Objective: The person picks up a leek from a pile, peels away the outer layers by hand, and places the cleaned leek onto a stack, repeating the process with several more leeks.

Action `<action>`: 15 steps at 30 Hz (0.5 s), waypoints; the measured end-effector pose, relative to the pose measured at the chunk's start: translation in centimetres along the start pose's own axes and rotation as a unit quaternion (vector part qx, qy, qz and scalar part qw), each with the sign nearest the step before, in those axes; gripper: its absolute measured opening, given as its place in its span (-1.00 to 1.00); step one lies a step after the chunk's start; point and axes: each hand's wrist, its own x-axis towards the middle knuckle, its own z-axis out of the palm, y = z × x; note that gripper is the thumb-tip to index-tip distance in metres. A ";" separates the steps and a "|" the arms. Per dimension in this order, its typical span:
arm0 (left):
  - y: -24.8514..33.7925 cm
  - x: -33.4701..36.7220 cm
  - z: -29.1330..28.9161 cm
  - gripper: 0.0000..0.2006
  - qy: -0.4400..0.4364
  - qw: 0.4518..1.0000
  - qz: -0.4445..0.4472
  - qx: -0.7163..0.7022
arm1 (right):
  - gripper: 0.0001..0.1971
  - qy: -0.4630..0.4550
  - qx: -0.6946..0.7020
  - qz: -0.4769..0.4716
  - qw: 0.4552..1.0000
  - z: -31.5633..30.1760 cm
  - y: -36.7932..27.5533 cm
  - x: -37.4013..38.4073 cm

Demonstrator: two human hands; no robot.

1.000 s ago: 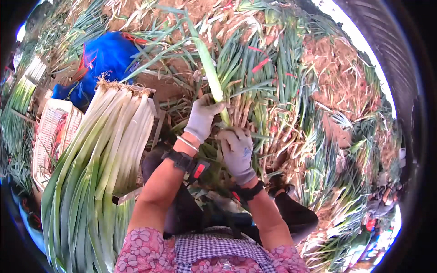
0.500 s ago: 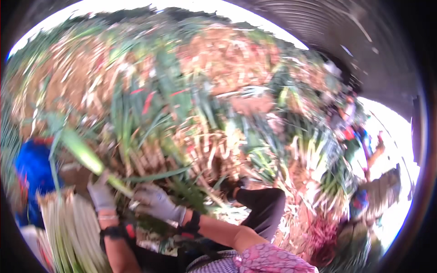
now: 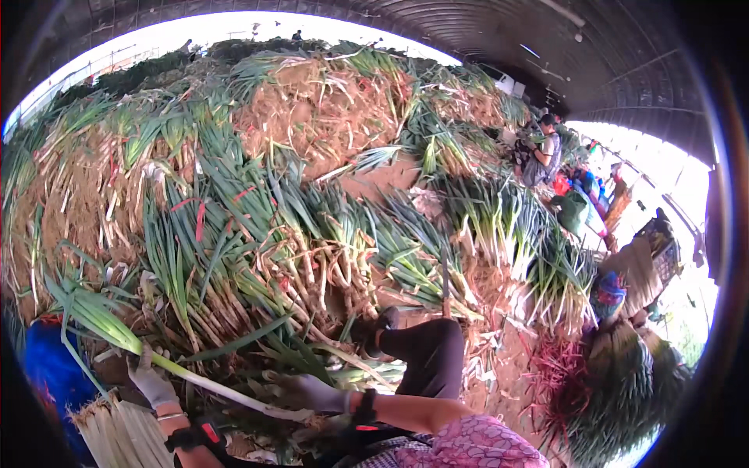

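Note:
A long green onion [image 3: 214, 382] slants across in front of me, its green leaves at the far left and its pale root end toward the right. My left hand [image 3: 152, 384], in a light grey glove, is closed round the stalk just below the leaves. My right hand [image 3: 312, 392], gloved too, is beside the root end; motion smears its fingers, and I cannot tell whether they touch the stalk. Close to my left forearm stands a stack of pale stalks [image 3: 125, 437]. Untrimmed green onions [image 3: 211, 304] lie in a heap just beyond my hands.
A blue bag [image 3: 55, 363] is at the far left. My bent leg [image 3: 429, 355] extends ahead. Pink-red strips [image 3: 558, 382] and bundled green onions [image 3: 624, 382] lie at right. A person [image 3: 546, 152] is farther back, by large mounds of green onions [image 3: 320, 117].
My right hand has shifted right and down from the middle of the stalk, baring a longer white length. My left hand has moved slightly left and down, still holding the green onion. The view has turned.

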 end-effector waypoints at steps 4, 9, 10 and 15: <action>-1.1 -1.6 0.5 -0.80 -0.013 1.000 0.002 -0.019 | -0.47 0.043 -0.206 -0.015 0.977 1.7 -7.1 2.2; -0.3 -1.7 0.8 -0.71 -0.087 0.993 0.006 -0.082 | -0.71 -0.096 -0.002 0.166 0.981 2.2 -8.1 1.4; -0.8 -1.6 0.7 -0.68 -0.134 0.982 -0.023 -0.132 | -0.79 -0.071 0.088 0.203 0.973 1.8 -11.5 2.2; -2.9 0.1 -1.9 -0.63 -0.227 0.955 -0.080 -0.171 | -0.74 -0.154 0.268 0.196 0.931 1.7 -14.6 6.5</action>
